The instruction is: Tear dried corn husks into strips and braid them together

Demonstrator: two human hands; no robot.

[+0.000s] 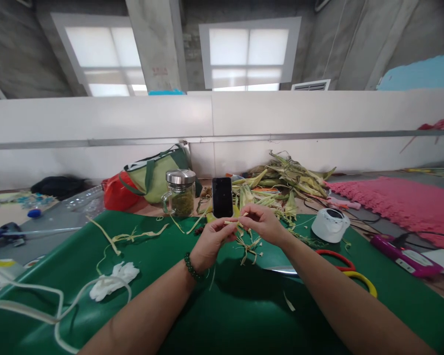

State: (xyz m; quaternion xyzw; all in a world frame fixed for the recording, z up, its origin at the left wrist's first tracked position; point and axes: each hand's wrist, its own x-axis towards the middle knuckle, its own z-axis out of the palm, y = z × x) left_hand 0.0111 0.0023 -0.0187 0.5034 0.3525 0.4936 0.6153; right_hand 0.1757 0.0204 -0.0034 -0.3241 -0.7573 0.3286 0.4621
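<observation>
My left hand (215,238), with a dark beaded bracelet at the wrist, pinches a pale yellow corn husk strip (231,223). Close beside it, my right hand (265,223) has its fingertips closed on the same strip, whose far end is hidden by the fingers. Thin, knotted-looking husk pieces (249,247) show just below the hands; whether they hang from the strip or lie on the cloth I cannot tell. Under my right forearm lie scissors (336,260) with a red and a yellow handle, partly covered. A phone (222,197) stands upright behind the hands.
Corn husks (288,177) are heaped at the back. A lidded glass jar (182,197) stands left of the phone. On the green cloth (155,286) are crumpled tissue (113,281), a white cable (40,313) and loose husk strips. A white round device (330,226) sits at right, near a magenta power strip (407,256).
</observation>
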